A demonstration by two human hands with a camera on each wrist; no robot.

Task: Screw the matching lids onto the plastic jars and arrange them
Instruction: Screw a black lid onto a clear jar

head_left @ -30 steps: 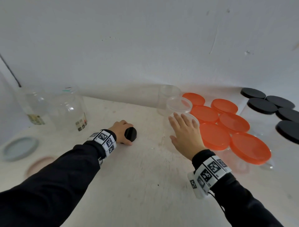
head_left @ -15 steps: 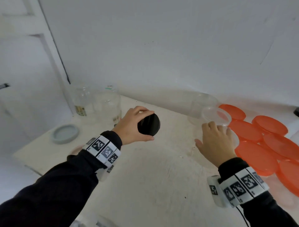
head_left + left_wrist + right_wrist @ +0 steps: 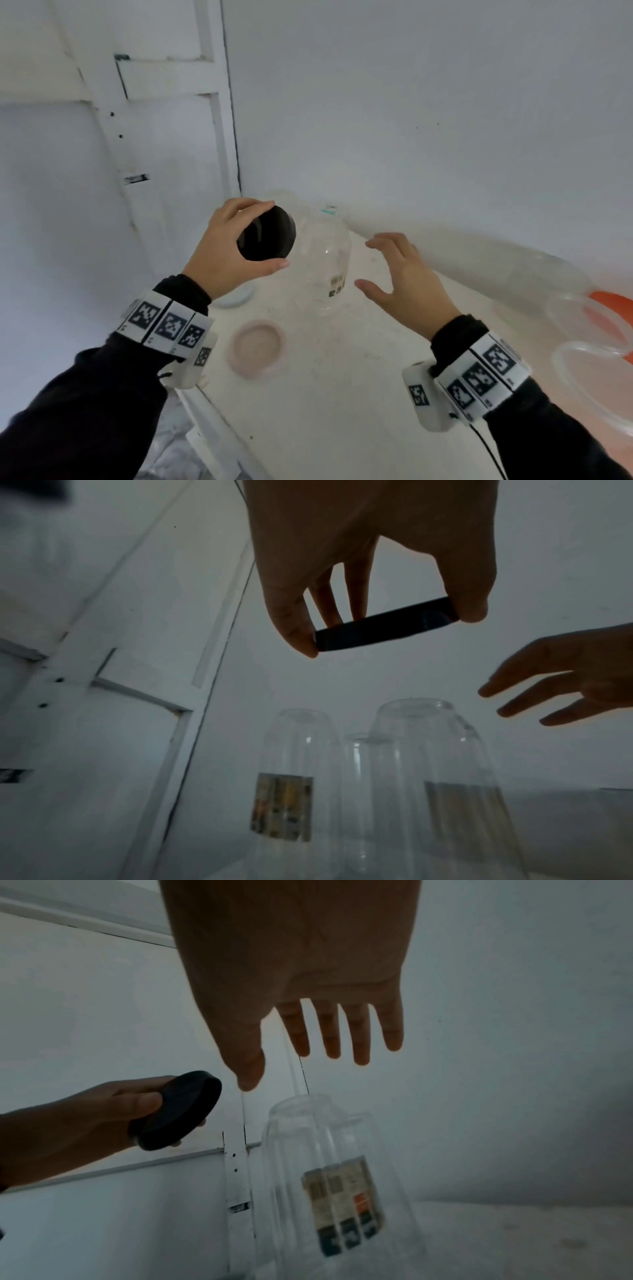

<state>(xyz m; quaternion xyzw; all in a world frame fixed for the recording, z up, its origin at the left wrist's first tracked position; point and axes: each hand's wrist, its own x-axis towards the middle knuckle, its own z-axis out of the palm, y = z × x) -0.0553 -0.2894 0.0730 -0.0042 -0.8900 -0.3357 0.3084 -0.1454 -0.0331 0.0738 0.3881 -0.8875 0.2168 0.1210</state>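
Holding the black lid [image 3: 266, 233] by its rim, your left hand [image 3: 224, 250] keeps its grip clamped on it in the air, just left of the clear jar [image 3: 323, 263] standing uncapped at the far side of the tabletop [image 3: 342, 394]. A pale blue lid [image 3: 236, 297] and a pink lid [image 3: 256, 347] lie loose nearer you. Your right hand [image 3: 404, 284], fingers spread and empty, hovers just right of that jar. At the far right, open containers [image 3: 561, 291] wait beside an orange lid [image 3: 613, 301], so much capping and arranging likely remains.
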